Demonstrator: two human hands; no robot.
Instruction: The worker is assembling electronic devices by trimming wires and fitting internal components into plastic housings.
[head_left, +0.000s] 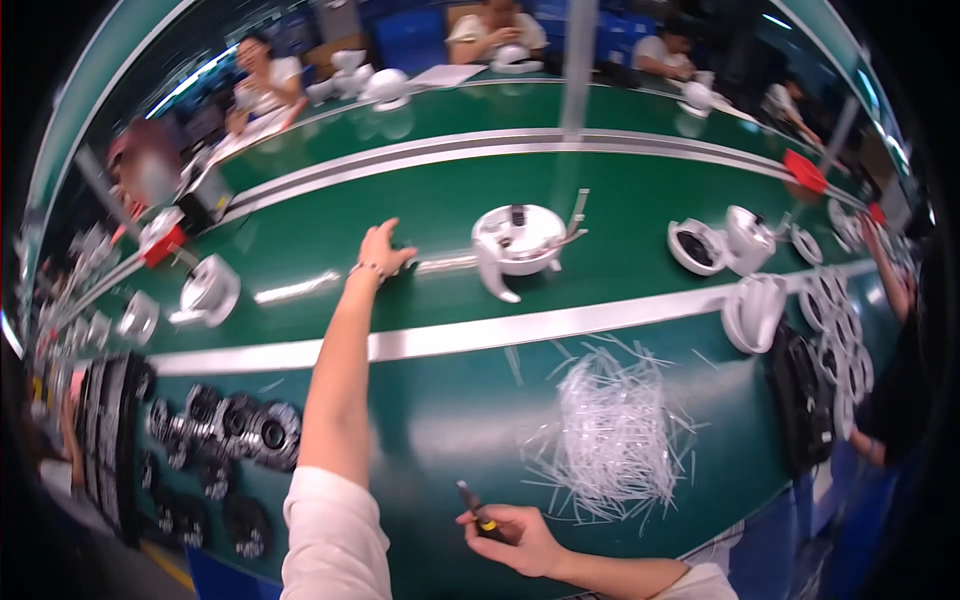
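My left hand (380,252) is stretched far out over the green conveyor belt (330,200), fingers spread, with nothing seen in it. To its right, apart from it, sits a round white housing (520,238) with a curved arm at its lower left and pale strips or wires sticking out at its right. Near the lower edge, my right hand (525,540) is closed round a small hand tool (481,513), dark with a yellow band and a pointed tip toward the upper left. Its exact kind is unclear. Below the belt, a loose pile of clear plastic strips (620,430) covers part of the worktable (430,430).
Several black ring-shaped parts (240,425) lie at left beside stacked black trays (108,440). White housings (208,290) stand on the belt at left; more (748,240) are at right. A metal post (578,70) rises behind. Other people sit across the belt.
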